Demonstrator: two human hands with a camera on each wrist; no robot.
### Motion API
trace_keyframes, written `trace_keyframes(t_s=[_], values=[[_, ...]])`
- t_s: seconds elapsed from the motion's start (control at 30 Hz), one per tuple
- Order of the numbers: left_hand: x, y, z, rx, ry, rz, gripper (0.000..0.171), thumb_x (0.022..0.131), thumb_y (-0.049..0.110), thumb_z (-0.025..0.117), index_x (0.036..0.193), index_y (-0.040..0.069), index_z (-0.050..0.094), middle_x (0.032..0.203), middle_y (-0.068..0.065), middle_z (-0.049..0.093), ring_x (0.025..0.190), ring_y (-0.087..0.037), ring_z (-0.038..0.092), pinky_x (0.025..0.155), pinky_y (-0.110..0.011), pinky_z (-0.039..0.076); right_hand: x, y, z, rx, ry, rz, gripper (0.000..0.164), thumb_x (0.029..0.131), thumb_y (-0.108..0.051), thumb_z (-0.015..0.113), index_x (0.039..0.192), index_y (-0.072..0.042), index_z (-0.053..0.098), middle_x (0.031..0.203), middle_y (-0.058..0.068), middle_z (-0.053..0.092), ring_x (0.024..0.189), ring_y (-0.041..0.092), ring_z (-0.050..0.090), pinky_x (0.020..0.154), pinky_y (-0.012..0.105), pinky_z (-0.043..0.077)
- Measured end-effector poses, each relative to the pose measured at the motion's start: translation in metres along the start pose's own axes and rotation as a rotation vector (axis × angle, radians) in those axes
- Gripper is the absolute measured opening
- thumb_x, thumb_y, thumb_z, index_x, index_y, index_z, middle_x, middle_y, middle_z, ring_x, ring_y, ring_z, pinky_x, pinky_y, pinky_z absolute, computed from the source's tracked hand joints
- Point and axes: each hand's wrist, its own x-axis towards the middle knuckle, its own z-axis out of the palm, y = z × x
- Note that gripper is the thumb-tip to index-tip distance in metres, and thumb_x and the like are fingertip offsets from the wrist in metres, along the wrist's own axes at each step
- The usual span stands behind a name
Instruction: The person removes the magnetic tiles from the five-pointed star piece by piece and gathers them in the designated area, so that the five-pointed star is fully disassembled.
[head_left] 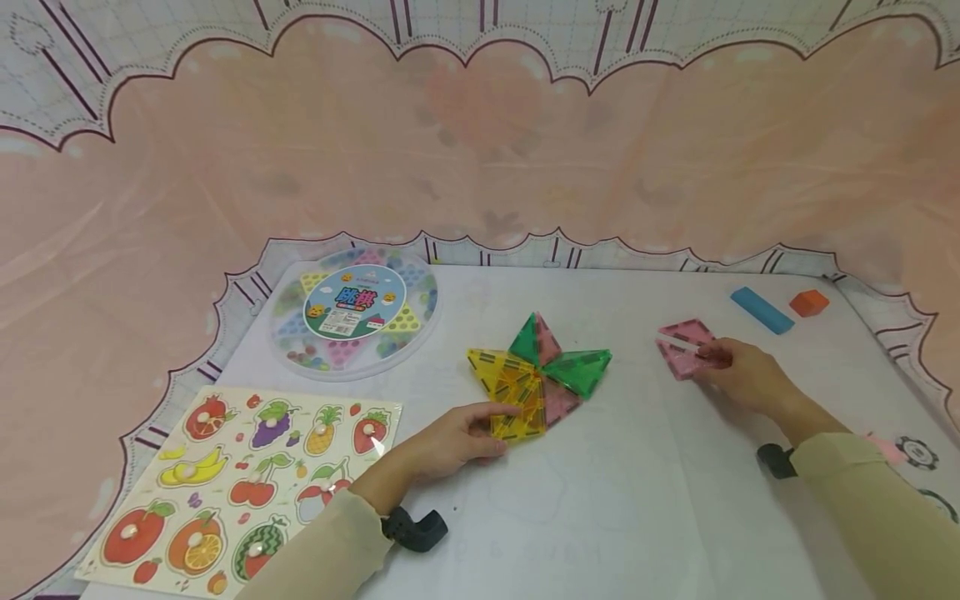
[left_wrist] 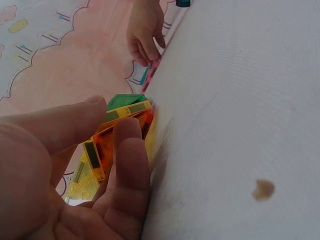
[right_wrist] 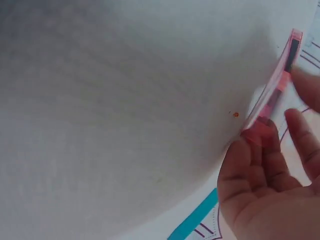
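Note:
A star-like shape of translucent magnetic tiles lies mid-table, with green tiles (head_left: 579,372), pink tiles (head_left: 559,402) and yellow tiles (head_left: 498,372). At its near left corner, my left hand (head_left: 467,440) holds a yellow magnetic tile (head_left: 529,423) between thumb and fingers. In the left wrist view, the thumb and bent fingertips (left_wrist: 131,150) sit on either side of the yellow and orange tile edges (left_wrist: 125,114). To the right, my right hand (head_left: 738,375) pinches pink magnetic tiles (head_left: 681,360) by their right corner. A pale strip shows across them. The right wrist view has these pink tiles (right_wrist: 275,92) tilted edge-on.
A blue bar (head_left: 762,310) and an orange block (head_left: 809,303) lie beyond my right hand. At the back left sits a round Chinese checkers box (head_left: 354,312). A fruit puzzle board (head_left: 247,475) lies front left, partly under my left forearm.

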Motion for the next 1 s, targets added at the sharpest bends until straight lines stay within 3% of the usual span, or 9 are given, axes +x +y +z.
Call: trace_keyframes(t_s=[0.27, 0.43, 0.67, 1.0], values=[[0.0, 0.001, 0.001, -0.01, -0.002, -0.005, 0.042, 0.083, 0.021, 0.064, 0.122, 0.033, 0.053, 0.114, -0.005, 0.045, 0.075, -0.017, 0.048, 0.066, -0.027, 0.044, -0.004, -0.001, -0.002, -0.006, 0.019, 0.029, 0.061, 0.085, -0.041, 0.058, 0.127, 0.0, 0.039, 0.118, 0.024, 0.042, 0.103, 0.037, 0.04, 0.081, 0.045, 0.044], [0.0, 0.001, 0.001, -0.007, 0.002, -0.01, 0.042, 0.083, 0.022, 0.064, 0.121, 0.034, 0.053, 0.113, -0.004, 0.046, 0.074, -0.017, 0.048, 0.065, -0.027, 0.044, -0.014, -0.012, -0.006, 0.01, 0.018, 0.004, 0.065, 0.084, -0.046, 0.056, 0.128, -0.002, 0.038, 0.12, 0.024, 0.041, 0.103, 0.037, 0.041, 0.077, 0.043, 0.046], [0.0, 0.001, 0.0, 0.001, 0.003, -0.01, 0.042, 0.083, 0.023, 0.064, 0.121, 0.035, 0.053, 0.113, -0.004, 0.046, 0.072, -0.017, 0.048, 0.065, -0.027, 0.043, -0.033, -0.042, 0.001, 0.042, 0.039, -0.139, 0.056, 0.084, -0.043, 0.058, 0.122, -0.004, 0.045, 0.11, 0.017, 0.051, 0.102, 0.033, 0.044, 0.077, 0.042, 0.045], [0.0, -0.001, -0.004, -0.069, -0.017, 0.002, 0.047, 0.084, 0.021, 0.062, 0.128, 0.03, 0.047, 0.116, -0.009, 0.047, 0.085, -0.022, 0.057, 0.075, -0.032, 0.048, -0.044, -0.075, 0.036, 0.092, 0.035, -0.356, 0.041, 0.082, -0.031, 0.065, 0.114, -0.006, 0.055, 0.109, 0.009, 0.056, 0.097, 0.022, 0.052, 0.076, 0.038, 0.048]])
